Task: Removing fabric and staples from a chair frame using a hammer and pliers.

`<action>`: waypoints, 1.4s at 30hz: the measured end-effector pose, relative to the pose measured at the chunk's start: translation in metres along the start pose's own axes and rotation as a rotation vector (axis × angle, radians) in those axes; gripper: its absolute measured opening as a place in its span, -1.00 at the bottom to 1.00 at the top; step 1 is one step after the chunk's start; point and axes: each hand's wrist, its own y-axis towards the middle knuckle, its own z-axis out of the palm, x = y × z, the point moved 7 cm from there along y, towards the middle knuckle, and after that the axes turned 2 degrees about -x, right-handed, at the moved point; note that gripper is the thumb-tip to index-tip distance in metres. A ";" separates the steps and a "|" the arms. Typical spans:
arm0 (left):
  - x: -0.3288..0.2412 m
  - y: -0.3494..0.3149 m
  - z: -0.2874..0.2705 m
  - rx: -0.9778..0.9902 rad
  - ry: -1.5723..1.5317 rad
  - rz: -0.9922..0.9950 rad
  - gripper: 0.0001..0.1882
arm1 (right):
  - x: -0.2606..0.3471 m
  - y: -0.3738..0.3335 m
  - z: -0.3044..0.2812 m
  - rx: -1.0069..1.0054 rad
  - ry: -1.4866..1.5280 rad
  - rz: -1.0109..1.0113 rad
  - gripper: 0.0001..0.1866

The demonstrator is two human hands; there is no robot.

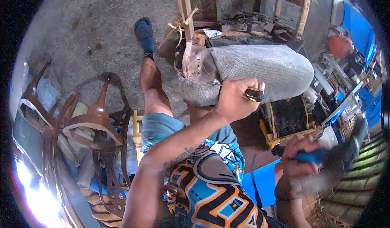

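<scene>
A grey woven-covered padded armrest (264,63) of a chair lies across the middle, its left end laid bare with torn tan lining (198,63). My left hand (237,100) is closed against the armrest's near side, gripping a black-and-yellow tool handle (254,94). The tool's working end is hidden by the hand and cover, so its exact kind does not show. Off to the lower right, apart from the armrest, my right hand (298,157) is wrapped round what looks like a hammer (313,156) with a blue and black grip. Motion smears its head.
Wooden chairs (95,118) are crowded at the left. The chair's bare wooden posts (185,8) rise beyond the armrest. A small wooden frame with black webbing (289,118) sits under its right end. Tools and scraps (339,77) clutter the right. My sandalled foot (144,35) rests on the concrete floor.
</scene>
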 end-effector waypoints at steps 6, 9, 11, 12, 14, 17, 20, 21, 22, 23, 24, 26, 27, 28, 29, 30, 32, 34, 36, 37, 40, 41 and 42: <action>0.014 -0.019 0.011 0.175 -0.021 0.283 -0.85 | -0.061 -0.013 0.036 0.491 -0.980 0.337 -0.69; 0.023 -0.025 0.017 0.258 0.133 0.184 -0.83 | -0.032 -0.012 0.027 0.391 -0.830 0.225 -0.70; 0.009 -0.034 0.013 0.302 0.124 0.152 -0.81 | -0.005 -0.016 0.008 0.225 -0.682 -0.085 -0.65; -0.002 -0.039 0.013 0.309 0.140 0.201 -0.80 | -0.010 -0.029 -0.014 0.138 -0.529 0.023 -0.62; -0.006 -0.046 0.023 0.402 0.160 0.266 -0.79 | -0.038 -0.026 -0.024 0.153 0.192 0.246 -0.58; -0.015 -0.050 0.031 0.296 0.098 0.257 -0.76 | -0.037 -0.019 -0.041 0.011 -0.517 0.009 -0.65; -0.019 -0.047 0.026 0.362 0.077 0.244 -0.84 | -0.047 -0.001 -0.032 0.011 -0.451 0.119 -0.65; -0.019 -0.037 0.017 0.270 0.000 0.223 -0.83 | -0.056 0.003 -0.034 -0.002 -0.309 0.229 -0.67; -0.019 -0.026 0.009 0.183 -0.086 0.191 -0.78 | -0.063 0.002 -0.038 -0.020 -0.173 0.350 -0.67; -0.007 -0.005 -0.001 0.163 -0.123 0.059 -0.74 | -0.063 0.013 -0.041 -0.084 -0.234 0.327 -0.71; 0.010 0.023 -0.016 0.137 -0.151 -0.068 -0.69 | -0.068 0.020 -0.044 -0.131 -0.230 0.354 -0.74; 0.074 0.069 -0.049 0.037 -0.338 -0.495 -0.56 | -0.085 0.039 -0.053 -0.143 -0.258 0.354 -0.78; 0.095 0.082 -0.058 -0.031 -0.420 -0.522 -0.60 | -0.091 0.048 -0.053 -0.136 -0.246 0.350 -0.78; 0.104 0.089 -0.057 -0.063 -0.520 -0.604 -0.61 | -0.098 0.052 -0.057 -0.138 -0.241 0.392 -0.80; 0.110 0.091 -0.055 -0.098 -0.508 -0.634 -0.66 | -0.105 0.056 -0.059 -0.140 -0.234 0.435 -0.81; 0.116 0.092 -0.053 -0.133 -0.495 -0.665 -0.70 | -0.107 0.061 -0.061 -0.143 -0.229 0.438 -0.81; 0.127 0.097 -0.050 -0.128 -0.467 -0.672 -0.69 | -0.111 0.067 -0.058 -0.120 -0.229 0.458 -0.80; 0.133 0.100 -0.048 -0.125 -0.437 -0.675 -0.68 | -0.119 0.070 -0.057 -0.150 -0.178 0.491 -0.78; 0.141 0.098 -0.042 -0.131 -0.455 -0.797 -0.63 | -0.126 0.075 -0.053 -0.057 -0.193 0.456 -0.78; 0.145 0.098 -0.037 -0.073 -0.538 -0.827 -0.63 | -0.128 0.078 -0.051 -0.039 -0.191 0.470 -0.79; 0.154 0.097 -0.033 -0.023 -0.692 -0.889 -0.67 | -0.143 0.082 -0.052 0.001 -0.213 0.501 -0.80; 0.156 0.096 -0.033 -0.030 -0.729 -0.890 -0.70 | -0.147 0.084 -0.052 0.009 -0.211 0.508 -0.80; 0.158 0.095 -0.032 -0.034 -0.722 -0.895 -0.70 | -0.151 0.085 -0.051 0.011 -0.203 0.513 -0.80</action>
